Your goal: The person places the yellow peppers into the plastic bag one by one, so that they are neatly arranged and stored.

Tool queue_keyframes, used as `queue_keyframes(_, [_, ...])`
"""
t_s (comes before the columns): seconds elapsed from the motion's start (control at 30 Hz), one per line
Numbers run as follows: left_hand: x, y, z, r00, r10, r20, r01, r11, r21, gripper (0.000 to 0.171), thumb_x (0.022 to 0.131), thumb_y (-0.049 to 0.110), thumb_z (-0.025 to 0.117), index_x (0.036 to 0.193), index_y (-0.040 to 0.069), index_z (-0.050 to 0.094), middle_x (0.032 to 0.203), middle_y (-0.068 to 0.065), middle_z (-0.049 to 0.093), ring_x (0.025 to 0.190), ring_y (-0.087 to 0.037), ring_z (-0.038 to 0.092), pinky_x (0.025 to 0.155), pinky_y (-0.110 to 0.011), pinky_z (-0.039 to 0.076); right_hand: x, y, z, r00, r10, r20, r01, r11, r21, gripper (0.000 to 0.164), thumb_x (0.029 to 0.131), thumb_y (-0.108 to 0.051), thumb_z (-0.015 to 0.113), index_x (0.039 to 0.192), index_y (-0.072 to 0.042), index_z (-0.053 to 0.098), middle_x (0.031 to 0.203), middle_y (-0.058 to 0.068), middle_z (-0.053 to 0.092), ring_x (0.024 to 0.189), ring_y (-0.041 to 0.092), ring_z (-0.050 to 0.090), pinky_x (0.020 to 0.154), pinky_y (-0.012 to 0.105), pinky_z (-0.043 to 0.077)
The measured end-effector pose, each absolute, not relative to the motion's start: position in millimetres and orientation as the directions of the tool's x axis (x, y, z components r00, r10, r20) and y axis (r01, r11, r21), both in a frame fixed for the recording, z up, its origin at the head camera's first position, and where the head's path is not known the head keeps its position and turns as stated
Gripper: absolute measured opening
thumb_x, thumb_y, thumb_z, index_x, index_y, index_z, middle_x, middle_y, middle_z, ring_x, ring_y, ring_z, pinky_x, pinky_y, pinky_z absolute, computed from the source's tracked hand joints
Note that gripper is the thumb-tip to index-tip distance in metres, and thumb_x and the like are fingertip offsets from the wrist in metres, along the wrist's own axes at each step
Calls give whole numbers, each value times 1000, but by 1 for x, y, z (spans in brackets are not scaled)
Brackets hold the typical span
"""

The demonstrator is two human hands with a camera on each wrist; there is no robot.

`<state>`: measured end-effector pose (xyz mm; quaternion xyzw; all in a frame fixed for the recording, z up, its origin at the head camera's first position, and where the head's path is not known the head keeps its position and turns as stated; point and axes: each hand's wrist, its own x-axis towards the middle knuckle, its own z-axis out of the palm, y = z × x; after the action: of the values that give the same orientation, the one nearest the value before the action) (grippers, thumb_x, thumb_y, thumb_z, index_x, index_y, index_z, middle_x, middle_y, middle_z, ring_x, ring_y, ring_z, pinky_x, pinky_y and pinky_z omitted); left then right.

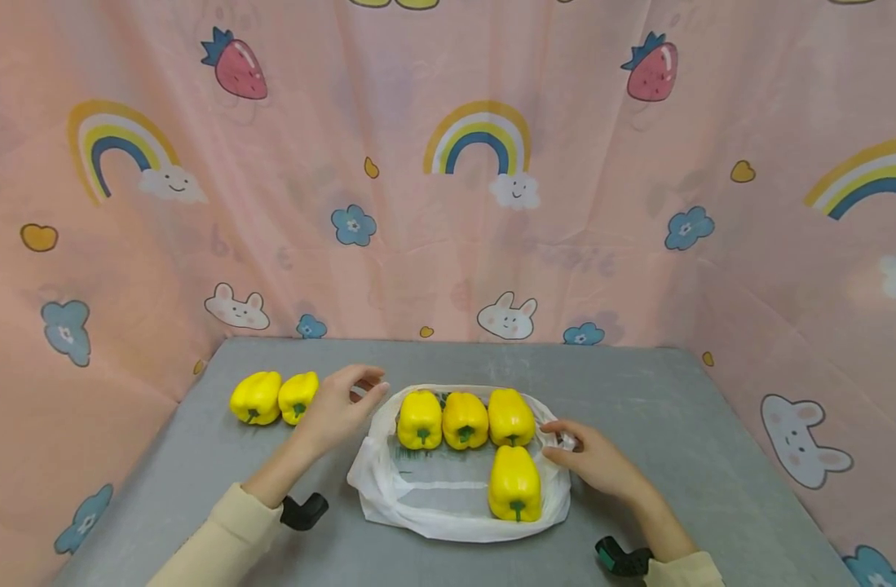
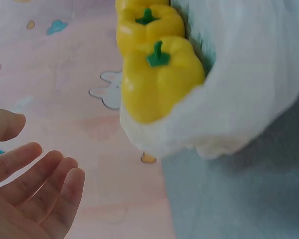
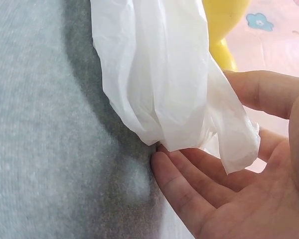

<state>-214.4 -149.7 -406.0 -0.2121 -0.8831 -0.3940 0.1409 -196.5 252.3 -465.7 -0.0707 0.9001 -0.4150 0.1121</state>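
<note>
A white plastic bag (image 1: 389, 512) sits with its mouth spread wide on the grey table. Three yellow bell peppers stand in a row at its far side, among them the left one (image 1: 419, 420); another pepper (image 1: 514, 485) is at its near right. Beyond the bag's left rim, my left hand (image 1: 339, 412) hovers with relaxed fingers and an unfilled palm (image 2: 35, 194). At the right rim, my right hand (image 1: 593, 458) has thumb and fingers apart on either side of the crumpled bag edge (image 3: 164, 99), fingertips against the plastic.
Two more yellow bell peppers, one at the left (image 1: 256, 398) and one beside it (image 1: 298, 396), lie at the table's far left, the second partly behind my left hand. A pink printed curtain (image 1: 448, 269) encloses the table's back and sides. Black wrist mounts (image 1: 305, 512) sit by both sleeves.
</note>
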Motion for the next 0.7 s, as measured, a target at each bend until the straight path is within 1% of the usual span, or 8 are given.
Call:
queue_keyframes(0.17, [-220, -165, -409, -867, 225, 444, 477, 631, 612, 25, 98, 16, 69, 118, 1, 71, 109, -9, 71, 95, -22, 66, 78, -36, 58, -196, 251, -465, -965, -219, -142, -33, 643, -765, 46, 98, -36, 68, 135, -9, 62, 140, 15, 57, 105, 25, 55, 83, 38, 49])
queue_keyframes(0.33, [-223, -179, -412, -883, 185, 431, 438, 652, 618, 25, 99, 17, 69, 118, 1, 70, 108, -9, 71, 96, -23, 66, 81, -40, 59, -196, 251, -464, -966, -219, -136, -39, 647, -762, 46, 98, -36, 68, 135, -9, 63, 140, 15, 58, 109, 26, 55, 86, 41, 50])
queue_keyframes(0.57, [-227, -198, -414, -899, 136, 417, 395, 662, 637, 27, 99, 17, 68, 119, -1, 69, 109, -12, 69, 98, -27, 64, 84, -45, 57, -196, 250, -464, -964, -231, -129, -52, 643, -764, 45, 98, -34, 68, 135, -8, 63, 139, 16, 59, 104, 25, 56, 82, 38, 50])
queue_keyframes(0.7, [-230, -210, -414, -902, 115, 415, 379, 670, 638, 29, 100, 18, 67, 120, -3, 68, 109, -14, 69, 101, -30, 64, 86, -47, 57, -196, 251, -465, -964, -231, -129, -51, 641, -766, 45, 98, -35, 68, 135, -8, 63, 140, 15, 58, 108, 26, 57, 85, 40, 51])
